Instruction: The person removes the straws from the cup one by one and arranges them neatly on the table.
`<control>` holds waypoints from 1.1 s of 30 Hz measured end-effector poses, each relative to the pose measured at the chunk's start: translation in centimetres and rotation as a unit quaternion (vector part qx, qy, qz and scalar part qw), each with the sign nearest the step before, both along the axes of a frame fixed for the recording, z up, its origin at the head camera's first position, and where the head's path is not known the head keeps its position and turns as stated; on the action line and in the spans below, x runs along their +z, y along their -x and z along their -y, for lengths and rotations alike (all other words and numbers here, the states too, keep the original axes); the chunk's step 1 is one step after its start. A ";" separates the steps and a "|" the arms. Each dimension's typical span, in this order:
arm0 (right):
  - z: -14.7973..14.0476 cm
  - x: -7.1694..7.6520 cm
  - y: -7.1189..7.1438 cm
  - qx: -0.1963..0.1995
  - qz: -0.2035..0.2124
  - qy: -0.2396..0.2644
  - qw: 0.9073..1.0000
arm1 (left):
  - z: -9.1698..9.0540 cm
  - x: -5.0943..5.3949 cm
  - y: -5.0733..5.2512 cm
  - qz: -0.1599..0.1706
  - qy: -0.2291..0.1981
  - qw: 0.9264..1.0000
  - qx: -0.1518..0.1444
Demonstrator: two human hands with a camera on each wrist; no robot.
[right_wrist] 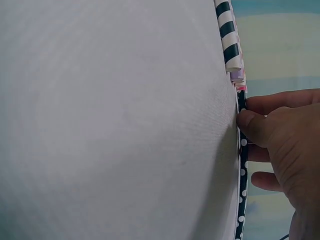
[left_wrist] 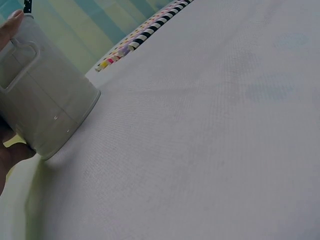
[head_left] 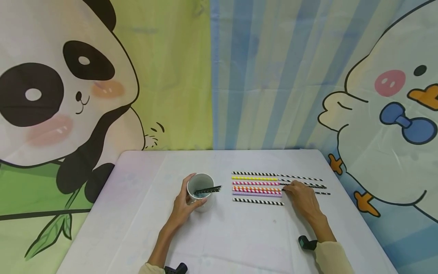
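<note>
My left hand (head_left: 183, 205) grips a pale mug (head_left: 206, 206) with the thumb at its rim. Several black patterned straws (head_left: 210, 189) lean out of the mug toward the right. In the left wrist view the mug's handle (left_wrist: 36, 54) shows near my fingers. My right hand (head_left: 302, 199) pinches a black straw with white dots (right_wrist: 243, 172) between thumb and fingers, at the right ends of the laid-out straws. The row includes a yellow straw (head_left: 254, 178), a pink-striped straw (head_left: 256, 183), a purple straw (head_left: 256, 194) and a black-and-white striped straw (head_left: 258, 201).
A white cloth covers the table (head_left: 137, 228). More black-and-white straws (head_left: 301, 177) lie end to end with the row, beyond my right hand. Behind the table hangs a curtain (head_left: 253, 76) with a cartoon panda (head_left: 102, 110) and a white duck figure (head_left: 383, 160).
</note>
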State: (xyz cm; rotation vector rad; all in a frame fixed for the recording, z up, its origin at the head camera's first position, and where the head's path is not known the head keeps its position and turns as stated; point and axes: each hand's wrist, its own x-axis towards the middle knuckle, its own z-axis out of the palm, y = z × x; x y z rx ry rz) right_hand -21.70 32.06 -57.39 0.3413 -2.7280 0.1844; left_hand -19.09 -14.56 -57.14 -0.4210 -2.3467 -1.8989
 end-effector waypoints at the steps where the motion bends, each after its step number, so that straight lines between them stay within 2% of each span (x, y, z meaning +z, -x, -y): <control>1: 0.0 0.0 0.1 -0.001 0.003 -0.002 1.000 | 0.0 0.0 0.0 0.000 0.000 1.000 0.000; 13: -0.3 0.7 0.3 -0.007 0.034 0.005 0.999 | -0.1 0.2 0.0 0.001 -0.001 1.000 0.001; 26: -0.2 1.1 0.3 -0.012 0.048 0.026 0.998 | -0.1 0.0 -0.1 0.004 -0.001 1.000 0.002; 29: -0.1 1.3 0.1 -0.009 0.029 0.031 0.999 | -0.1 0.1 -0.2 0.003 -0.003 1.000 0.002; 33: 0.8 2.0 -0.5 -0.009 -0.032 0.058 0.998 | -0.1 0.2 -0.1 0.001 -0.004 1.000 0.002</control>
